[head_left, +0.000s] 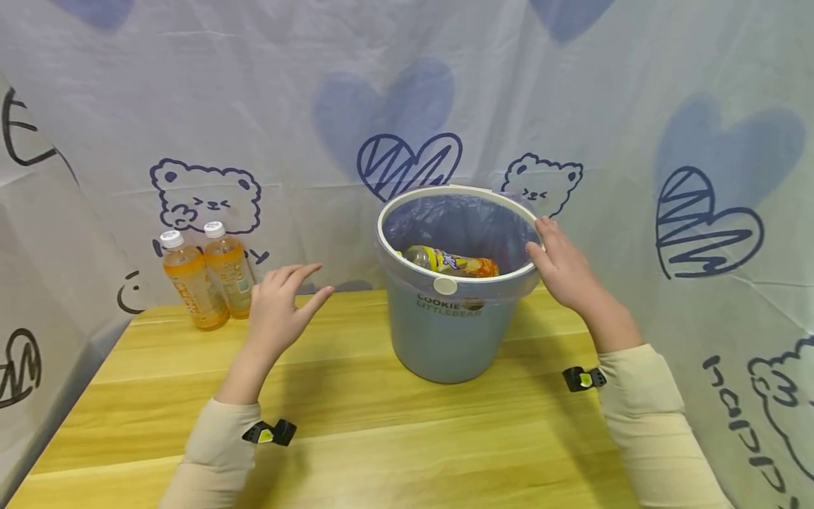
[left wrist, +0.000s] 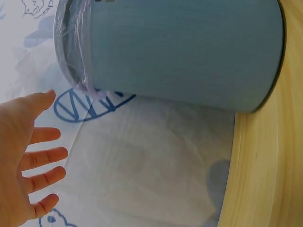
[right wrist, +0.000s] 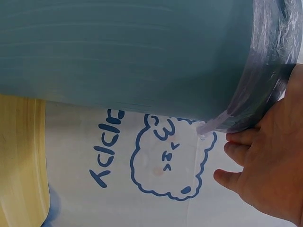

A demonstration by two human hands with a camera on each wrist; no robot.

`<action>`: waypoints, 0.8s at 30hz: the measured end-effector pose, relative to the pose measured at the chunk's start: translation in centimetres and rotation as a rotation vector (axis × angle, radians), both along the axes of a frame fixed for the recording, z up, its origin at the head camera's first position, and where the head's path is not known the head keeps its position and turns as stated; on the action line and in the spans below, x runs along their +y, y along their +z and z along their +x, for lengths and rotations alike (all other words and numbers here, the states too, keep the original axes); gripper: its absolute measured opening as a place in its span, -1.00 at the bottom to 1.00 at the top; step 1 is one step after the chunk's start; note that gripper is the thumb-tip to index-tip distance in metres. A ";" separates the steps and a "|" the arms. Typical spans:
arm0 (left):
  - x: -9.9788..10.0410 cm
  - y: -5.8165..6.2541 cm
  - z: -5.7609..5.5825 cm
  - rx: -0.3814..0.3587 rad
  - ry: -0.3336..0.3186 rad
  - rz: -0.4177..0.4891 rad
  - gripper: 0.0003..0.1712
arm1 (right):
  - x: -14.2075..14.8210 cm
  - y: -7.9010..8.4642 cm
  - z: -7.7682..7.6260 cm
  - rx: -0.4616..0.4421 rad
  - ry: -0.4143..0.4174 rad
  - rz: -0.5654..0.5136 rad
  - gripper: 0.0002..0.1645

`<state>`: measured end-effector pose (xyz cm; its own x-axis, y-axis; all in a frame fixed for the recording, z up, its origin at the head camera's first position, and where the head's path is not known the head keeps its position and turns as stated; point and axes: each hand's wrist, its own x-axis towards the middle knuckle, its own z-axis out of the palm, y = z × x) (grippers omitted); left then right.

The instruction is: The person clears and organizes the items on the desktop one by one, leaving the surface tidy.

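A grey-blue bin (head_left: 448,339) with a white rim and a thin plastic liner stands upright on the wooden table. Inside lies a bottle (head_left: 454,263) with a yellow and orange label, partly hidden by the bin's front wall. My right hand (head_left: 562,272) touches the bin's right rim with thumb and fingertips; in the right wrist view its fingers lie beside the liner's edge (right wrist: 244,104). My left hand (head_left: 280,307) hovers left of the bin, fingers spread and holding nothing. In the left wrist view a gap separates it from the bin (left wrist: 180,52).
Two bottles of orange drink (head_left: 197,290) with white caps stand side by side at the table's back left, behind my left hand. A pale curtain (head_left: 286,113) with hearts and bear drawings hangs behind the table (head_left: 356,438) and along its sides.
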<state>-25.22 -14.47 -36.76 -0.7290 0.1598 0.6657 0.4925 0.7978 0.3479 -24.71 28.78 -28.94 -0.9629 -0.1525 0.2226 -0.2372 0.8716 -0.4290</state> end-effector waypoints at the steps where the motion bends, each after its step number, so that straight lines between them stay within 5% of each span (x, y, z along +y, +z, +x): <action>1: -0.3 0.0 0.1 0.003 0.010 -0.001 -0.46 | 0.0 0.1 0.0 0.002 0.001 -0.002 -0.19; 16: -6.2 -1.7 2.0 -0.042 0.165 -0.069 -0.50 | 0.0 -0.1 0.0 0.002 0.001 -0.027 -0.20; 24: -9.3 -2.4 1.9 0.019 0.231 -0.152 -0.57 | -0.2 0.0 0.0 0.020 0.004 -0.029 -0.20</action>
